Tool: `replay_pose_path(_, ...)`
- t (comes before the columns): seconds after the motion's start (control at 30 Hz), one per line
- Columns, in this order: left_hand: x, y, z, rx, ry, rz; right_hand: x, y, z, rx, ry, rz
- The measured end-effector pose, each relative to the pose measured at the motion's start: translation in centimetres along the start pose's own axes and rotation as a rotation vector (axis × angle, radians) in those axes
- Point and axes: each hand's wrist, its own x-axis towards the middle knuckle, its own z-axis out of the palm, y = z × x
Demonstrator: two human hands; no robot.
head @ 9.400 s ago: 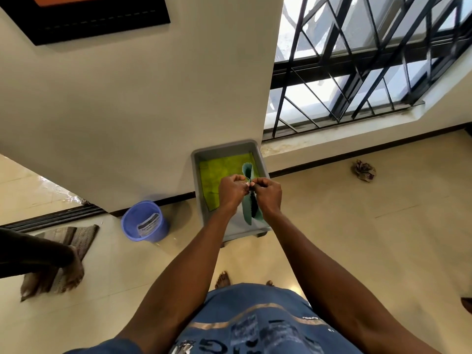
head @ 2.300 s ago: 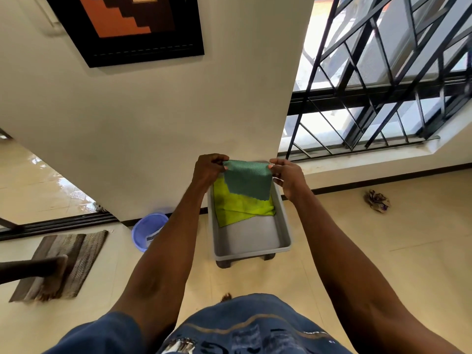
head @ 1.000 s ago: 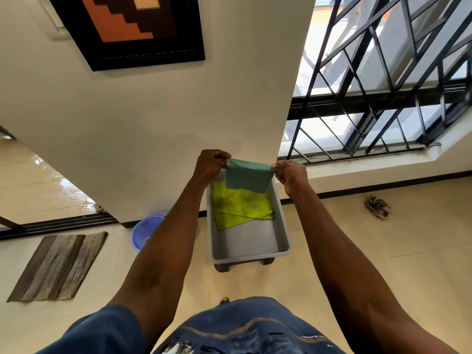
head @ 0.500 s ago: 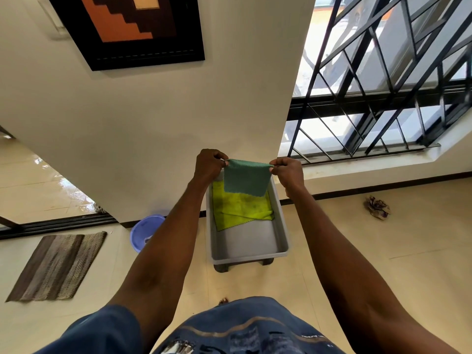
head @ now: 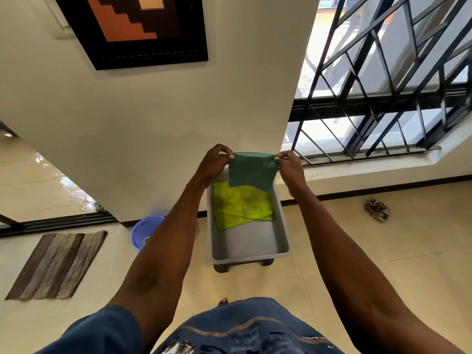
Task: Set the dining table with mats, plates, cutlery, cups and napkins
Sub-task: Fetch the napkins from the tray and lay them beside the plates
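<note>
Up in the air, one green napkin (head: 251, 171) hangs over the gray tub (head: 249, 247). The left hand (head: 214, 162) pinches one top corner and the right hand (head: 290, 166) pinches the other. One yellow cloth (head: 240, 208) lies in the tub. One blue bucket (head: 144, 229) stands beside it; its label is too small to read.

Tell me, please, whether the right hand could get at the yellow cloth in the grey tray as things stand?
Probably not straight away. The right hand is pinching a corner of the green cloth, which hangs over the far end of the yellow cloth. Nothing covers the tray otherwise, so a freed hand could likely reach down.
</note>
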Motion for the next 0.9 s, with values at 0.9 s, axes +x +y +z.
replay_pose_path(0.9, -1.8, -4.4, 5.1, -0.584, -0.34, -0.563, -4.4, 5.7, -1.2, 0.559, -0.13, 0.31)
